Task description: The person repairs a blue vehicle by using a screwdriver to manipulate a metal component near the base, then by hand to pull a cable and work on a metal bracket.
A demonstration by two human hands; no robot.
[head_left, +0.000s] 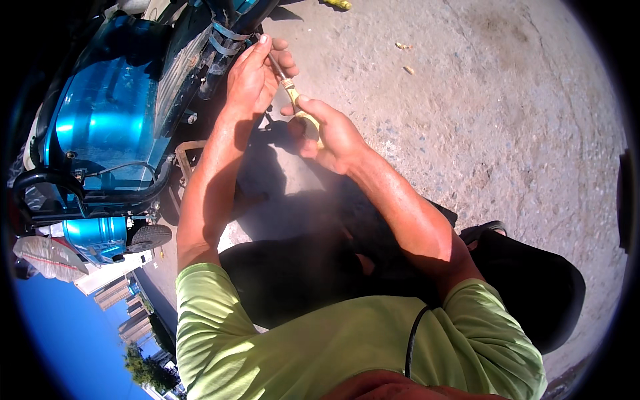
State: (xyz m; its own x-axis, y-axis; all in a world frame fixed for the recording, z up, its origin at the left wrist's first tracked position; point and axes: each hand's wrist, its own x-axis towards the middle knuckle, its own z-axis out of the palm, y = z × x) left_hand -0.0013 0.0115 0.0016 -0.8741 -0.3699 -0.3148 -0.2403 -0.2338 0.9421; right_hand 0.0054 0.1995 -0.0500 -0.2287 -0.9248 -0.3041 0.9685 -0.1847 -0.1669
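Note:
My right hand [337, 137] is closed round the yellow handle of a screwdriver [291, 89]. Its thin metal shaft points up and left, toward a dark tube with metal band clamps [229, 40] on a blue vehicle. My left hand [252, 79] curls about the shaft, thumb on one side and fingers on the other, close beside the clamps. Where the screwdriver's tip ends cannot be made out, as the left hand's fingers partly cover it.
The vehicle's glossy blue body [107, 123] and black tubular frame [123, 208] fill the left side. A wheel [149, 238] and a pale sack [50, 258] lie behind it. Rough sunlit concrete [467, 113] spreads to the right, with a yellow object [339, 4] at the top.

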